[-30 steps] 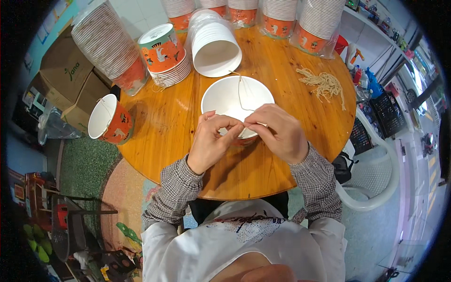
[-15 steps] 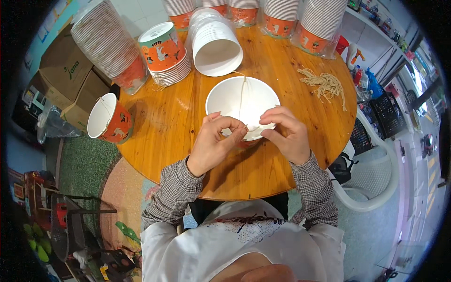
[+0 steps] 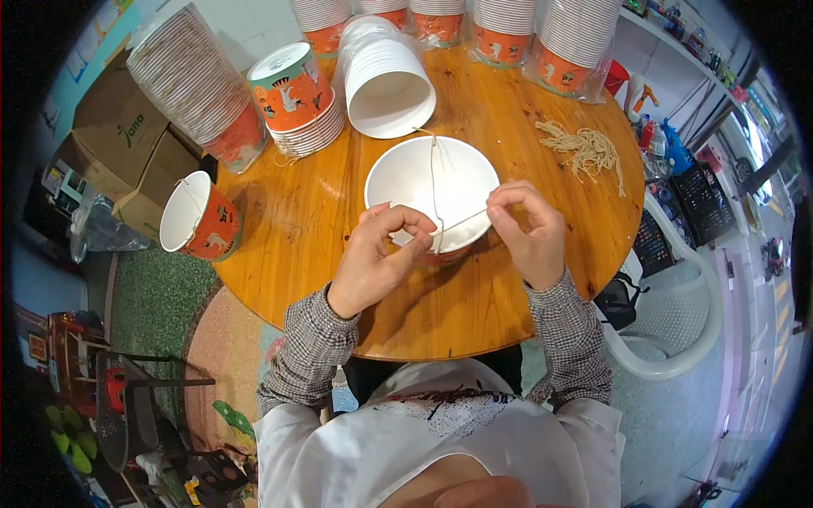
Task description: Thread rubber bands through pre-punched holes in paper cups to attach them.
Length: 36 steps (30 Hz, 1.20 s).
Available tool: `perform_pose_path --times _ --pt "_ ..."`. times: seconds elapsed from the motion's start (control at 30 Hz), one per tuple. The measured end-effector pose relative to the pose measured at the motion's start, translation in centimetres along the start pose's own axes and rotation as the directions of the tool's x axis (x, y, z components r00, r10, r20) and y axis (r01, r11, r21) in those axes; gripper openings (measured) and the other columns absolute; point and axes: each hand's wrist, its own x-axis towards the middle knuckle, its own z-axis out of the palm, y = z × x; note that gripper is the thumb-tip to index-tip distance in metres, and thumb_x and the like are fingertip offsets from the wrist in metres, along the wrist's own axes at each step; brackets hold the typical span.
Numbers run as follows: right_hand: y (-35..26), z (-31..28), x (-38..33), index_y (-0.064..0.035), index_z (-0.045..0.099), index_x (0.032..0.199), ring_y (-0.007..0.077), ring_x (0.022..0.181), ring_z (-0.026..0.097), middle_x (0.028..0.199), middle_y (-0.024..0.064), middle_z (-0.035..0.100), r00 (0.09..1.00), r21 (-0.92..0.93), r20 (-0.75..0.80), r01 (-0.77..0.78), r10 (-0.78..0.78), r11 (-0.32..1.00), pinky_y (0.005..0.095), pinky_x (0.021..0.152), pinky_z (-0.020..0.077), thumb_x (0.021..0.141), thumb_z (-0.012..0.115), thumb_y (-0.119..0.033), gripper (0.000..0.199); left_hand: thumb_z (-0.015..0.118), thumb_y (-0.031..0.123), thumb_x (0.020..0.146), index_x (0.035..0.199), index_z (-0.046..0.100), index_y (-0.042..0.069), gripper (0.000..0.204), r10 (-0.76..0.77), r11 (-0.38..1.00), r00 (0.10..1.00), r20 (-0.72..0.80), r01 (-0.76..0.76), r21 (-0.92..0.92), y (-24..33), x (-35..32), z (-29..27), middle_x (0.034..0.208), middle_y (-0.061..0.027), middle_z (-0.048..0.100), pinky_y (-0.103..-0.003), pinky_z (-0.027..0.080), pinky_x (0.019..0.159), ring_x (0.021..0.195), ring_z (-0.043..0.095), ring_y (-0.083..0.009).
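A white-lined paper bucket [image 3: 398, 173] stands upright in front of me on the wooden table. A thin beige string [image 3: 434, 182] runs across its mouth from the far rim to the near rim. At the near rim my left hand [image 3: 379, 254] pinches the string between thumb and forefinger. My right hand [image 3: 532, 233] is closed on the string's other end by the right side of the rim, and the length between the hands is drawn straight. The bucket's orange outside is mostly hidden below the rim.
Another orange bucket [image 3: 218, 229] with a string stands at the table's left edge. A bundle of loose strings [image 3: 584, 157] lies at the right. Upside-down stacked buckets [image 3: 292, 93], a bagged stack on its side [image 3: 389, 97] and several wrapped stacks line the far side.
My right hand has moved right and slightly away from the left hand, pulling the string end out straight. The left hand stays near the rim, and the bucket has shifted slightly left.
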Motion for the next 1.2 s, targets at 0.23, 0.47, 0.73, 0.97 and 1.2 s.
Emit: perform_pose_path --times 0.23,0.47,0.73,0.97,1.2 --pt "-3.7 0.4 -0.1 -0.0071 0.065 0.081 0.0250 0.088 0.058 0.086 0.0047 0.059 0.824 -0.402 0.459 0.526 -0.332 0.749 0.0459 0.094 0.0397 0.074 0.072 -0.010 0.010 0.058 0.000 0.093 0.102 0.060 -0.004 0.010 -0.120 0.794 0.993 -0.011 0.090 -0.601 0.9 -0.1 0.9 0.092 -0.0041 0.065 -0.019 0.051 0.072 0.088 0.060 -0.0074" --pt "-3.0 2.0 1.0 -0.0051 0.067 0.085 0.0260 0.087 0.057 0.087 0.0068 0.060 0.877 -0.272 0.348 0.433 -0.332 0.859 0.0365 0.080 0.0460 0.076 0.071 -0.007 0.010 0.057 -0.002 0.093 0.110 0.056 -0.004 0.017 -0.068 0.789 0.997 0.049 0.083 -0.609 1.0 0.2 1.3 0.098 -0.0072 0.064 -0.022 0.054 0.076 0.090 0.062 -0.0099" --pt "-2.2 2.3 0.8 -0.0014 0.067 0.088 0.0260 0.089 0.060 0.088 0.0095 0.063 0.928 -0.250 0.286 0.312 -0.238 0.916 0.0357 0.076 0.0488 0.080 0.070 -0.008 0.011 0.058 -0.004 0.091 0.119 0.049 -0.004 0.029 -0.111 0.769 0.992 0.064 0.126 -0.627 1.8 0.3 1.4 0.099 -0.0096 0.065 -0.026 0.058 0.075 0.091 0.063 -0.0120" --pt "-1.6 1.7 0.0 -0.0016 0.068 0.093 0.0249 0.086 0.065 0.090 0.0104 0.069 0.968 -0.124 0.253 0.024 0.008 0.992 0.0349 0.079 0.0514 0.086 0.067 -0.012 0.013 0.058 -0.004 0.091 0.119 0.048 -0.004 0.030 -0.087 0.818 0.996 0.010 0.077 -0.570 1.0 0.2 1.7 0.098 -0.0095 0.065 -0.027 0.059 0.075 0.091 0.063 -0.0125" --pt "-1.4 1.3 -0.5 -0.0022 0.067 0.092 0.0142 0.080 0.063 0.084 0.0055 0.067 0.951 -0.377 0.310 0.136 -0.013 0.916 0.0353 0.091 0.0471 0.085 0.068 -0.010 0.011 0.058 -0.004 0.090 0.117 0.050 -0.004 0.028 -0.061 0.882 0.994 -0.086 0.013 -0.471 1.6 -0.1 2.3 0.099 -0.0102 0.064 -0.027 0.059 0.073 0.094 0.062 -0.0130"
